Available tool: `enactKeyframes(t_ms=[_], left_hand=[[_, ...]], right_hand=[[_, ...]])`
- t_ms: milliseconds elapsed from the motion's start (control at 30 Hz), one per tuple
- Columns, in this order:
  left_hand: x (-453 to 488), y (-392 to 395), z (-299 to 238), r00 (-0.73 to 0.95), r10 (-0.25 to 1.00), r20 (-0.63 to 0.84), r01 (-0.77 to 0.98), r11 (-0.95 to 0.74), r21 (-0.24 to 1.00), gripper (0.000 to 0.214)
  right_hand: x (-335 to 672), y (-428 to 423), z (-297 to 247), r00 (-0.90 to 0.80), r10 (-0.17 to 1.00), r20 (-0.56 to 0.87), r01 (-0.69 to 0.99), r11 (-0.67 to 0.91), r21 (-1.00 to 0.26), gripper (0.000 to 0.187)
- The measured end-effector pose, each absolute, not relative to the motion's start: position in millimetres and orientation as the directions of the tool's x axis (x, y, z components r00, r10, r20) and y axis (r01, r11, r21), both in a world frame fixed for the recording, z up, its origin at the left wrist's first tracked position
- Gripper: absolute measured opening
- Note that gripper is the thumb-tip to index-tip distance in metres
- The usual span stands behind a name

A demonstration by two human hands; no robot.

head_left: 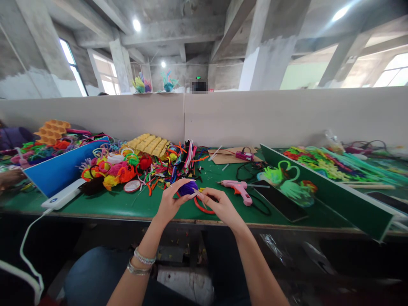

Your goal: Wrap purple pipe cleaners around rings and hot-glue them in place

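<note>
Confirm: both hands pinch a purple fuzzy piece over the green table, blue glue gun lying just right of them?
Wrong colour: the glue gun is pink, not blue, per the head view. Otherwise right: left hand and right hand pinch the purple fuzzy piece over the green table.

The tuft (188, 188) sat between left hand (168, 204) and right hand (219, 206), over the table (121, 204) edge. A pile (143, 163) lay behind, a glue gun (239, 190) right.
</note>
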State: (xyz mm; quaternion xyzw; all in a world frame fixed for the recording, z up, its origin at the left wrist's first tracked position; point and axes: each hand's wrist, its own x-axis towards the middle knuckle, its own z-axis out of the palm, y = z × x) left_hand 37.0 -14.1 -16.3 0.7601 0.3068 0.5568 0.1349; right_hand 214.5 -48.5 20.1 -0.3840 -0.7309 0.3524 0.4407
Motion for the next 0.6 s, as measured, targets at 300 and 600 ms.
enactKeyframes(t_ms=[300,600], left_hand=[[40.6,-17.0,-12.9,0.189,0.658,0.729,0.285,-0.747,0.600,0.033],[44.1,-18.0,-13.8,0.153,0.735,0.661,0.164,-0.678,0.716,0.034]], right_hand=[[218.1,-47.0,20.7,-0.360,0.882,0.304,0.195,0.390,-0.900,0.042],[217.6,-49.5,24.7,-0.361,0.878,0.316,0.239,0.414,-0.878,0.040]])
